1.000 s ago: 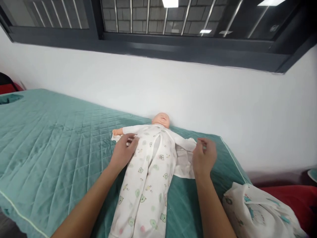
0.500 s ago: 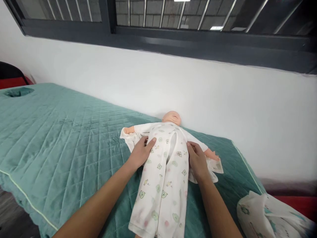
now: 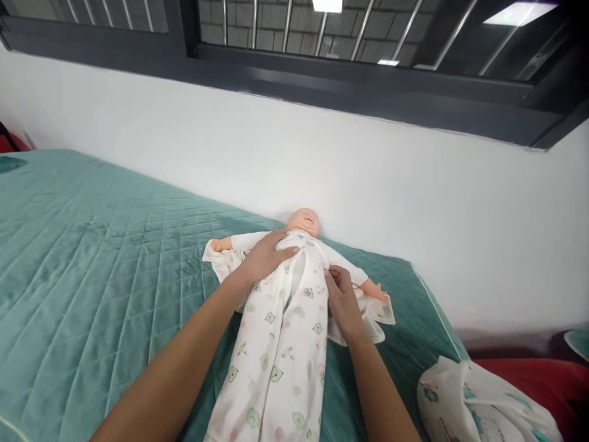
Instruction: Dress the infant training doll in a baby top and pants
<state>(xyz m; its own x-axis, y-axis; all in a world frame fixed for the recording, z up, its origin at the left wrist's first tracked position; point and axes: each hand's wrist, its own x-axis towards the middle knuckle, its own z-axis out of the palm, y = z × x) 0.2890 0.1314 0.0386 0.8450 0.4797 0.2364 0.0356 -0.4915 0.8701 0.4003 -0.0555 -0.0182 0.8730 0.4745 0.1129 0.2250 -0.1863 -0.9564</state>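
Note:
A baby doll (image 3: 304,222) lies on its back, arms spread, in a white long-sleeved top. White baby trousers (image 3: 276,344) printed with green animal faces cover its front, with an open slit between the legs. My left hand (image 3: 267,256) rests flat on the doll's chest at the top of the trousers, fingers stretched toward its neck, thumb apart. My right hand (image 3: 343,298) has its fingers closed on the trousers' side edge near the waist. Under the doll, a white garment (image 3: 368,310) shows on both sides of the body.
A green quilted cover (image 3: 138,258) spreads over the bed beneath the doll. The white wall (image 3: 391,184) rises right behind the doll's head, below a dark-framed barred window (image 3: 294,80). At the lower right lies a bundled white printed cloth (image 3: 483,399) beside something red (image 3: 543,380).
My left hand has gone from the trousers' left side up onto the doll's chest, its fingers now stretched out. My right hand stays at the trousers' right side. The view has shifted slightly right.

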